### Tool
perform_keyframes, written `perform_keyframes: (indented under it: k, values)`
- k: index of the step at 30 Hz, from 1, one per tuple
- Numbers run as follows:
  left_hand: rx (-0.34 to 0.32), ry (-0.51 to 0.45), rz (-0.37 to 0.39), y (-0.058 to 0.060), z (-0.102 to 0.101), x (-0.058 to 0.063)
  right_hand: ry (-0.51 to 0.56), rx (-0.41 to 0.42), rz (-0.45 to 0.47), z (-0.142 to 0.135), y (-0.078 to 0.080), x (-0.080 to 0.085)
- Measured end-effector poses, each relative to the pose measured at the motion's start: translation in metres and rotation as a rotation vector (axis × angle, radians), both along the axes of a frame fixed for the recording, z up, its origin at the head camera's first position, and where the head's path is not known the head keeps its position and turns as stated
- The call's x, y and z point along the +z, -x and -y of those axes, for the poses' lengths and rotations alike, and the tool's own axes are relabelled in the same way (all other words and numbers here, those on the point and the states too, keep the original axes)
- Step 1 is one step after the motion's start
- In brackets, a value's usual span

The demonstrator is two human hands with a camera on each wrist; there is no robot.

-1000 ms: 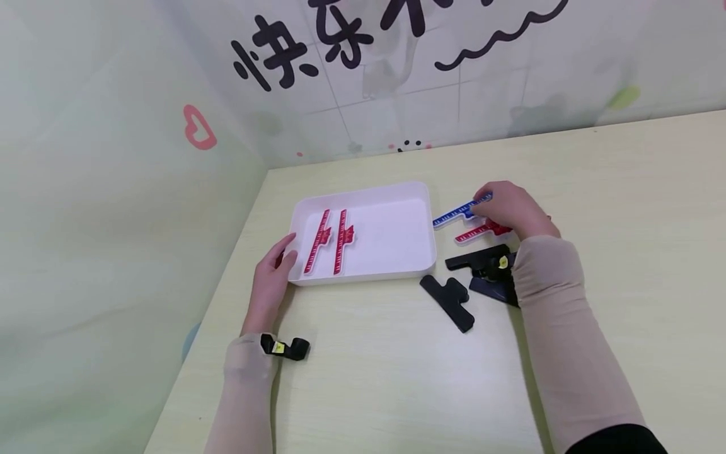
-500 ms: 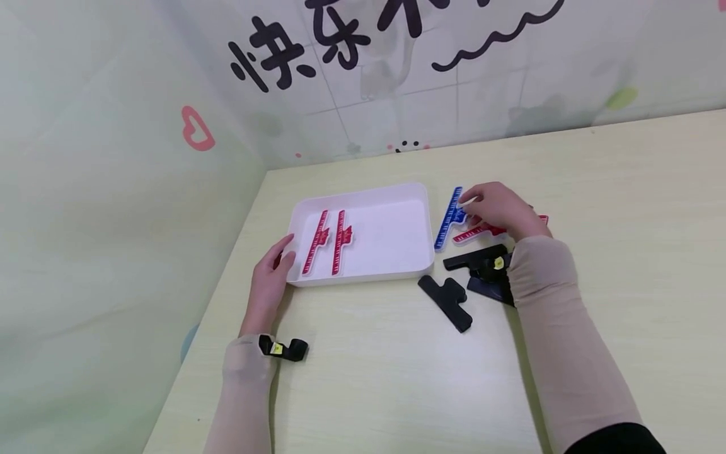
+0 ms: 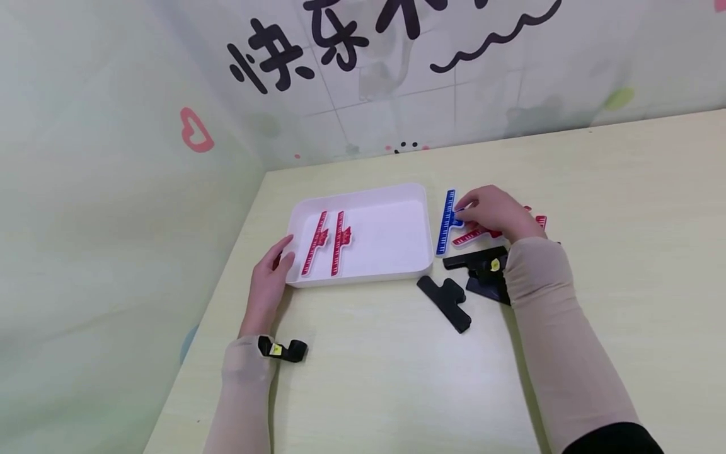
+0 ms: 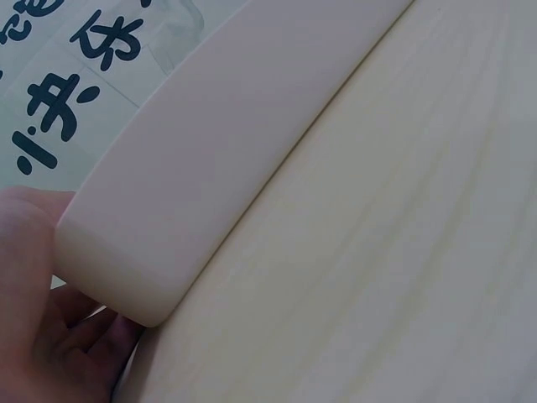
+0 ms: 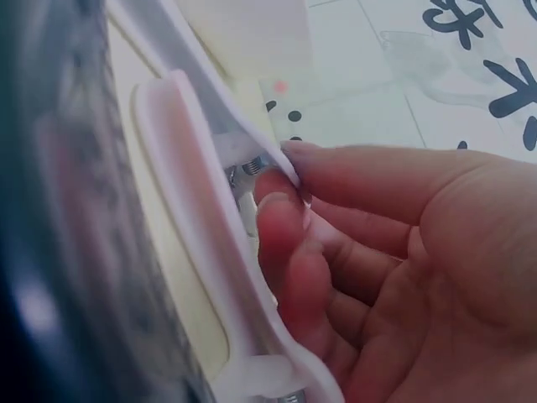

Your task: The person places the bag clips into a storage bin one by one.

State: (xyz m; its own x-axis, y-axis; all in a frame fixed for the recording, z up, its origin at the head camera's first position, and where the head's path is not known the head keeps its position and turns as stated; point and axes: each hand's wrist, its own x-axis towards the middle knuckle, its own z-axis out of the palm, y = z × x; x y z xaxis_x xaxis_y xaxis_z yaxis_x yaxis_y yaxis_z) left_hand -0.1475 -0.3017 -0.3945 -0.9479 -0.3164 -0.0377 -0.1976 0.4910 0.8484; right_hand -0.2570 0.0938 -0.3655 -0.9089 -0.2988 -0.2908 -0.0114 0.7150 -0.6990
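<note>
Two red ruler clips, a left one (image 3: pixel 315 243) and a right one (image 3: pixel 341 243), lie side by side in a white tray (image 3: pixel 391 275). My left hand (image 3: pixel 269 277) grips the tray's near-left corner, thumb and fingers around the wall (image 4: pixel 168 201). Right of the tray, my right hand (image 3: pixel 492 211) pinches the handle of a blue ruler clip (image 3: pixel 446 224) between thumb and fingertips. In the right wrist view, the clip's pale edge and spring show at the fingertips. Another red clip (image 3: pixel 469 236) lies partly hidden under the right hand.
Several black clips lie near the right forearm, including one black clip (image 3: pixel 446 302) by the tray's near-right corner and another (image 3: pixel 473 259) partly covered by the wrist camera. A printed cloth (image 3: pixel 397 94) hangs behind the table (image 3: pixel 397 378).
The blue clip has turned from slanting to nearly upright in view and has moved left toward the tray. My right hand has shifted slightly left; the left hand stays on the tray.
</note>
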Motion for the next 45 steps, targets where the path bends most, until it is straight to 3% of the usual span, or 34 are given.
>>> perform_keyframes:
  k: [11, 25, 38, 45]
  values:
    - [-0.008, -0.001, -0.01, -0.001, 0.001, -0.003, 0.093, -0.036, -0.003, 0.0, -0.004, 0.005]
    - [-0.009, -0.009, -0.004, 0.001, 0.002, 0.002, 0.303, -0.09, -0.028, 0.01, -0.002, 0.016]
    - [-0.009, -0.001, -0.002, 0.002, -0.001, 0.0, 0.377, -0.134, -0.024, 0.029, -0.007, 0.02]
    - [-0.005, 0.007, 0.0, 0.0, 0.001, 0.003, 0.386, -0.104, -0.05, 0.044, -0.01, 0.025]
